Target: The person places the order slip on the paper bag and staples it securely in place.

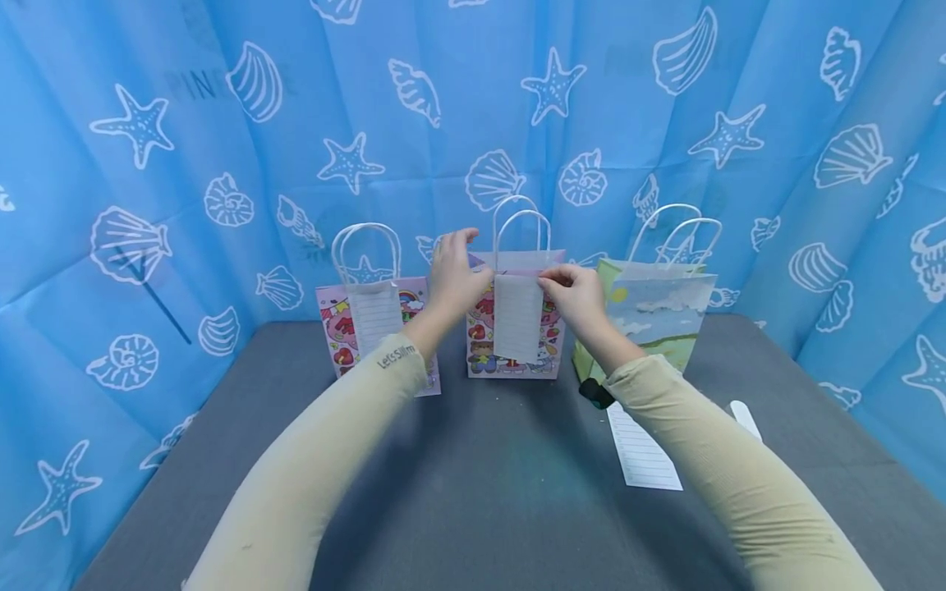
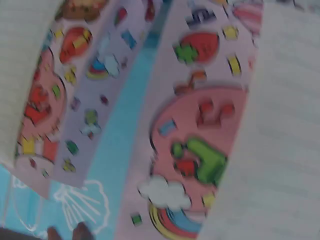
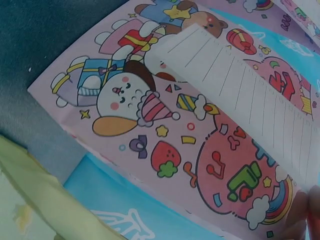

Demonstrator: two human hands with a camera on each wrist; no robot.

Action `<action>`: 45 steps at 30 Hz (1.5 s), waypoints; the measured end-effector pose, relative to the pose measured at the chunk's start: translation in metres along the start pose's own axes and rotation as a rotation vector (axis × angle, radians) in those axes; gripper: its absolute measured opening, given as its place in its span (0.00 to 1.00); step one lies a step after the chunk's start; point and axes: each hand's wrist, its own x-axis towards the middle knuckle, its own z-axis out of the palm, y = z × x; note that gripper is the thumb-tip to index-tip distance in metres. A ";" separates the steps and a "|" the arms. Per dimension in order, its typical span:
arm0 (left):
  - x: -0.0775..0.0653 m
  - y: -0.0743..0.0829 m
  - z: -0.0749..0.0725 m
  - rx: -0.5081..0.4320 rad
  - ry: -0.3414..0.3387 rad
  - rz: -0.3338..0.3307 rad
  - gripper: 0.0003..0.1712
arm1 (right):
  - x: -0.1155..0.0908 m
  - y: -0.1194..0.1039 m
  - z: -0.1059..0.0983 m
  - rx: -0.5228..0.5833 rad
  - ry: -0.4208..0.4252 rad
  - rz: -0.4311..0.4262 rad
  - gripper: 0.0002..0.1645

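The middle pink cartoon gift bag stands upright with its white handles raised. A lined paper strip hangs down its front from the top edge, also seen as a ruled strip in the right wrist view. My right hand pinches the strip's upper right corner between thumb and fingers. At the upper left corner is my left hand, fingers raised and loosely extended, thumb close to the paper; whether it touches cannot be told. The left wrist view shows only fingertips at the bottom.
A similar pink bag with a lined strip stands left. To the right is a green landscape bag. Another lined strip and a white rounded object lie on the grey table. A blue curtain hangs behind.
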 end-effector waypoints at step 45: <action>0.025 -0.015 0.009 -0.142 -0.456 -0.061 0.08 | -0.002 0.000 0.000 -0.239 0.085 -0.124 0.25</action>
